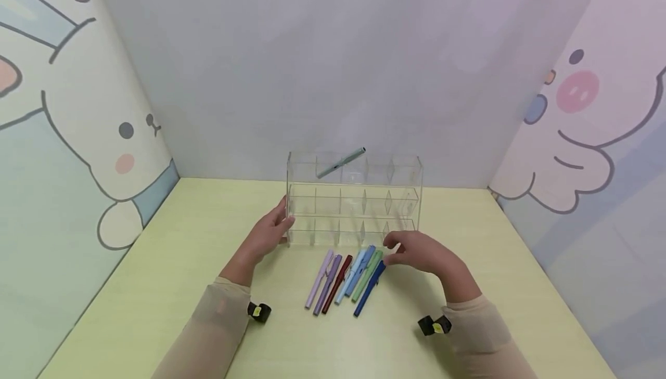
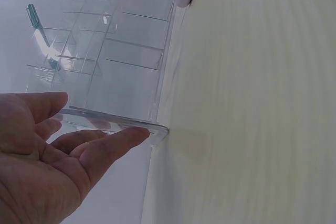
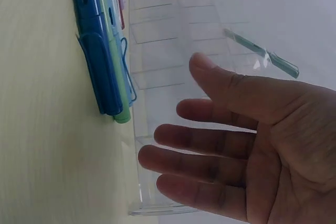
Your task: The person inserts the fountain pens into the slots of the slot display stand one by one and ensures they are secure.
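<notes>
**Acrylic rack steadied, pens lined up in front**

Clear acrylic forms the rack, a three-tier organiser with small compartments, standing at the middle of the pale yellow surface. One grey-green pen lies tilted across the top tier, its cap end up and to the right.

The left hand rests against the rack's left end wall, fingers straight and relaxed, touching but not curled round it. The right hand hovers open just in front of the rack's near right corner, fingers loosely spread, holding nothing.

Just left of and below that hand lies a row of pens, side by side on the surface, long axes running from near-left to far-right, their far ends close to the rack's front. The dark blue pen is the rightmost and nearest the right hand, with a green pen beside it. Nothing stands between hand and pens.
</notes>
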`<act>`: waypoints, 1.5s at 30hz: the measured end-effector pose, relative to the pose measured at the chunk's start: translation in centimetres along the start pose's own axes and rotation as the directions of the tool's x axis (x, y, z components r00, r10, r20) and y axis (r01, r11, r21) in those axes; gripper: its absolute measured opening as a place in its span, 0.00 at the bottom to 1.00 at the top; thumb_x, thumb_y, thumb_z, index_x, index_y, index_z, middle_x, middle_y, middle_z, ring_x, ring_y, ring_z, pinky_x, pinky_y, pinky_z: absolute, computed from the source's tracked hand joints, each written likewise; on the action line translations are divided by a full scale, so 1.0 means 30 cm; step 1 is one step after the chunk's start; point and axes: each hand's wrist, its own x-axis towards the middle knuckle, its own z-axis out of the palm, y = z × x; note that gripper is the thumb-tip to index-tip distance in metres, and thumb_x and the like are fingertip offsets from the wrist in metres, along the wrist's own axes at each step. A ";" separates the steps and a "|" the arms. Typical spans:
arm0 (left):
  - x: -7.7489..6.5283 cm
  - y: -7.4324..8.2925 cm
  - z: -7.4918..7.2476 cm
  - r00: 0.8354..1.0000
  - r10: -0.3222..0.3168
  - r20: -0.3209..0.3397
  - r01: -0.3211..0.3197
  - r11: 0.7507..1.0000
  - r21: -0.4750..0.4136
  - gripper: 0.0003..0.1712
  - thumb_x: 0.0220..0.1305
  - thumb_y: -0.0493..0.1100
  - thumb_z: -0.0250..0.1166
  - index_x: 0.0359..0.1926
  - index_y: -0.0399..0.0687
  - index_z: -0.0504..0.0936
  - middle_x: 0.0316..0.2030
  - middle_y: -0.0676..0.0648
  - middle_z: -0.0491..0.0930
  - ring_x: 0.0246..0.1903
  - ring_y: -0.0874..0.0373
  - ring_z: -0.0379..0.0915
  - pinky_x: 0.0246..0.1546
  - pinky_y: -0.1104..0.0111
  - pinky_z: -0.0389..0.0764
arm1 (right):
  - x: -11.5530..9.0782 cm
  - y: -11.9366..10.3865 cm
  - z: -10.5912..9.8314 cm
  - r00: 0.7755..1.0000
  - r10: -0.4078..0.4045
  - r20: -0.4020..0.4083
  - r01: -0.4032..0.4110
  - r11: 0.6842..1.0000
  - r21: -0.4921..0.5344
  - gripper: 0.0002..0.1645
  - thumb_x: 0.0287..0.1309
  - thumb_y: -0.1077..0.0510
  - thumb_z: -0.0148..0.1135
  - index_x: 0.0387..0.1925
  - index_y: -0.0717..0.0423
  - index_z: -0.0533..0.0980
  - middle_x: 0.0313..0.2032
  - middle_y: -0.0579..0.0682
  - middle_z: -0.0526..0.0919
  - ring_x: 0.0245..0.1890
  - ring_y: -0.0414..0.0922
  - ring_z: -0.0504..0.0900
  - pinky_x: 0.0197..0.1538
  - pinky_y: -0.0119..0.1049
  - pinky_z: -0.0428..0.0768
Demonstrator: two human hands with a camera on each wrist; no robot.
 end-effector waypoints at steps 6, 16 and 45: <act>-0.003 0.000 0.002 1.000 -0.003 -0.008 0.003 1.000 0.001 0.38 0.77 0.52 0.50 0.77 0.75 0.41 0.76 0.43 0.51 0.70 0.39 0.59 0.56 0.50 0.79 | 0.023 0.009 0.051 0.999 -0.025 0.043 0.029 0.996 -0.087 0.17 0.54 0.49 0.73 0.45 0.49 0.81 0.44 0.44 0.83 0.42 0.43 0.80 0.46 0.43 0.80; -0.008 0.002 0.003 1.000 -0.003 -0.011 0.003 1.000 0.006 0.38 0.77 0.51 0.50 0.77 0.73 0.39 0.76 0.44 0.51 0.70 0.40 0.58 0.57 0.51 0.79 | 0.034 0.003 0.104 0.998 -0.025 0.051 0.032 0.990 -0.140 0.14 0.48 0.54 0.76 0.39 0.47 0.82 0.37 0.43 0.77 0.34 0.41 0.72 0.42 0.41 0.76; -0.002 -0.010 0.002 1.000 0.009 -0.005 -0.009 1.000 -0.004 0.38 0.77 0.51 0.51 0.76 0.77 0.40 0.76 0.47 0.52 0.70 0.41 0.58 0.56 0.50 0.79 | -0.031 0.059 -0.024 0.974 -0.202 0.106 0.181 0.967 0.182 0.05 0.63 0.49 0.65 0.38 0.41 0.78 0.36 0.40 0.83 0.37 0.42 0.79 0.39 0.35 0.79</act>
